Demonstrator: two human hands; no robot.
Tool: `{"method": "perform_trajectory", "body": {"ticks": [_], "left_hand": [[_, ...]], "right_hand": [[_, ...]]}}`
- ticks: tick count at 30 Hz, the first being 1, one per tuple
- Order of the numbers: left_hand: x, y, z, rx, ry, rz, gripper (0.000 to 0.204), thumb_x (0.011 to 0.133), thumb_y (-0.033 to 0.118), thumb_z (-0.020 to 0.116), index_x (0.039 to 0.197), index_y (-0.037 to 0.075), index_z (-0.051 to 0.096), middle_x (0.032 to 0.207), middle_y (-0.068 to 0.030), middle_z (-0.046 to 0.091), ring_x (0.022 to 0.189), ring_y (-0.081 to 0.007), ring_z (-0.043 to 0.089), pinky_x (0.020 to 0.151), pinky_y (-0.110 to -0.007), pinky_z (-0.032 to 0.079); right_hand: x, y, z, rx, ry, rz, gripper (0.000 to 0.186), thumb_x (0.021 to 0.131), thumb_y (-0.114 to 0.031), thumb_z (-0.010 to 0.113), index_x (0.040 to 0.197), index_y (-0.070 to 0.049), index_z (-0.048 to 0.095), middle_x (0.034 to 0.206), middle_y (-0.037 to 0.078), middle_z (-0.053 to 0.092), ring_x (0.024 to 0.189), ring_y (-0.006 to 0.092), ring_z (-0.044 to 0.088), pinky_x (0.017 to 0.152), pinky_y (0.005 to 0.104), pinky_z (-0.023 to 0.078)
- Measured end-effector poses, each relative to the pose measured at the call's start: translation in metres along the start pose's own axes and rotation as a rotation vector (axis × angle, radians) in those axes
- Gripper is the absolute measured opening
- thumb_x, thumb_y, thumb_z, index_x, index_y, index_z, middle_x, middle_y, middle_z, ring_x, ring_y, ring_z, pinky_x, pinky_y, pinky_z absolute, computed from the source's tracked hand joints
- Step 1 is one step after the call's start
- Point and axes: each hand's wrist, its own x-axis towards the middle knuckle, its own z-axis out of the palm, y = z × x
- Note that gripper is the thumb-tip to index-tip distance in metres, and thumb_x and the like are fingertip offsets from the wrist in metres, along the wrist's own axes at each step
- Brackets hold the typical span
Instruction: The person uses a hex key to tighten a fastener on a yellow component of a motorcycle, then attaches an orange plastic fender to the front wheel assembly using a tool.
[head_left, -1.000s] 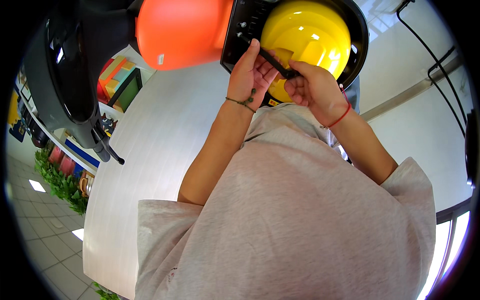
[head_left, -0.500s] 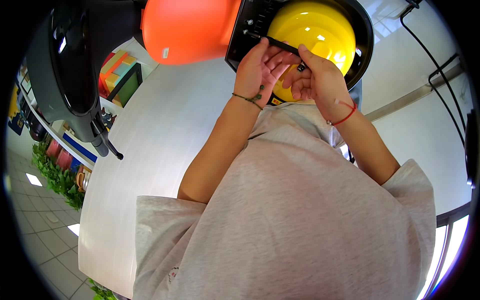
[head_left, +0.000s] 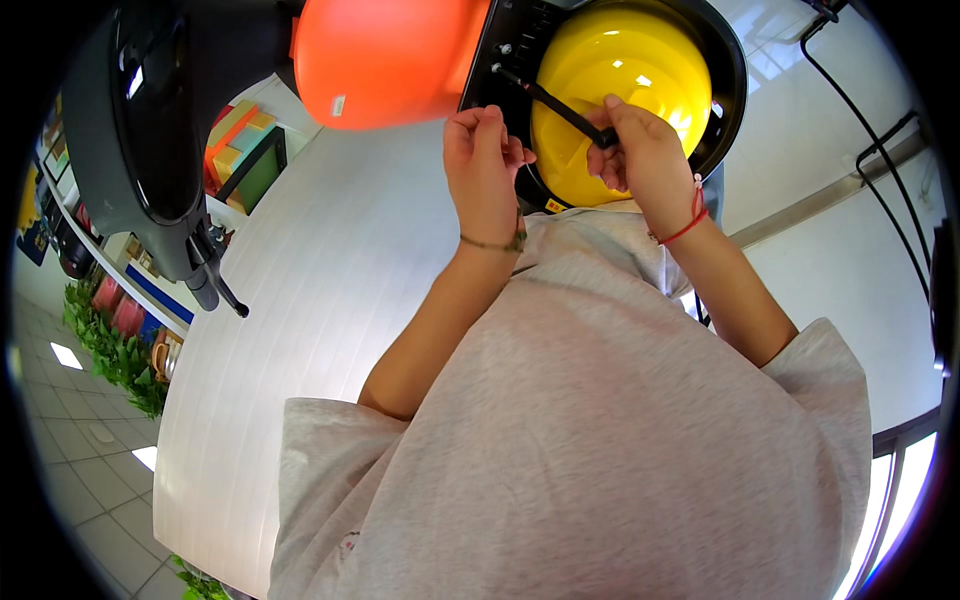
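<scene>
My right hand [head_left: 640,160] grips the lower end of a black rod [head_left: 563,110], whose upper end reaches a small silver fitting [head_left: 500,68] on a black panel [head_left: 482,85]. Beneath the rod is a shiny yellow dome [head_left: 620,55] inside a black round rim [head_left: 728,100]. My left hand [head_left: 485,170] is off the rod, fingers curled beside the panel's lower part; what they hold, if anything, is hidden. Left of the panel sits an orange rounded shell [head_left: 385,55].
A large glossy black machine arm [head_left: 140,150] hangs at left above a pale curved table [head_left: 290,310]. Shelves with coloured boxes [head_left: 240,150], green plants [head_left: 115,365] and a tiled floor [head_left: 90,500] lie beyond. Black cables [head_left: 870,130] run along the right.
My left hand has let go of the rod, moved left and down and turned over with fingers curling. My right hand has shifted slightly and still grips the rod's lower end.
</scene>
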Motion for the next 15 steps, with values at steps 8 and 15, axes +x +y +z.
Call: {"method": "perform_trajectory", "body": {"ticks": [8,15], "left_hand": [[-0.127,0.063,0.107,-0.28,-1.243,0.028,0.01,0.085,0.006,0.055,0.09,0.001,0.062,0.08,-0.01,0.061,0.071,-0.0197,0.058,0.067,-0.033,0.048],[-0.158,0.086,0.148,-0.591,-1.542,-0.094,0.012,0.086,0.01,0.054,0.085,0.001,0.061,0.075,-0.0104,0.06,0.068,-0.0197,0.057,0.065,-0.032,0.047]], "right_hand": [[-0.007,0.02,0.001,-0.57,0.067,-0.34,0.04,0.092,-0.029,0.06,0.118,-0.001,0.051,0.078,0.009,0.068,0.067,0.0175,0.067,0.064,0.0269,0.052],[-0.018,-0.005,0.011,-1.245,0.26,-0.534,0.049,0.089,-0.05,0.057,0.114,-0.008,0.065,0.07,0.009,0.063,0.061,0.0204,0.062,0.057,0.0317,0.047]]}}
